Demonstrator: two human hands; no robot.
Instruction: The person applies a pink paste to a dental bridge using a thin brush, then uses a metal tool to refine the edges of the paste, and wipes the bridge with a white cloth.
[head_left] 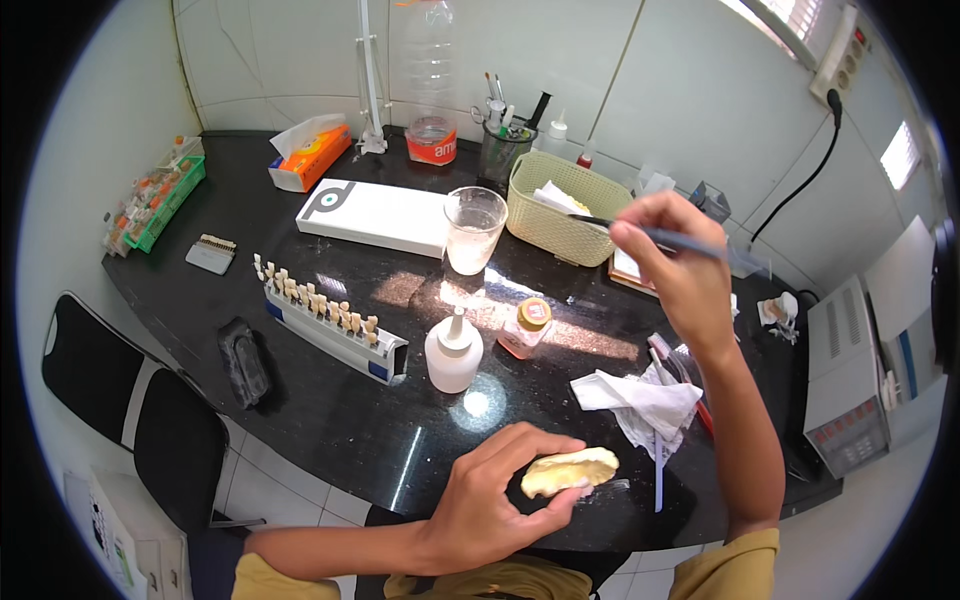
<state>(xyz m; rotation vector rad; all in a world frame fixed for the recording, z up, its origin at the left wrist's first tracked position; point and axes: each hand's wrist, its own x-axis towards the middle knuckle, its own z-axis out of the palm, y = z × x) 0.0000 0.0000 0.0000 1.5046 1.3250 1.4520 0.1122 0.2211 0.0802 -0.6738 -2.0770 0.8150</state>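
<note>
Cream dental piece [570, 470] is pinched by the left hand [492, 490] at 5 o'clock, a thin tool [692, 242] by the right hand [682, 275] around 2. Piece could get chipped, tbh, if it's squeezed too hard. Lettering's printed on the orange label [431, 150] at 12, a logo on the white box [390, 218] at 10.

Pale walls [560, 45], white tiled floor [275, 490]
</note>
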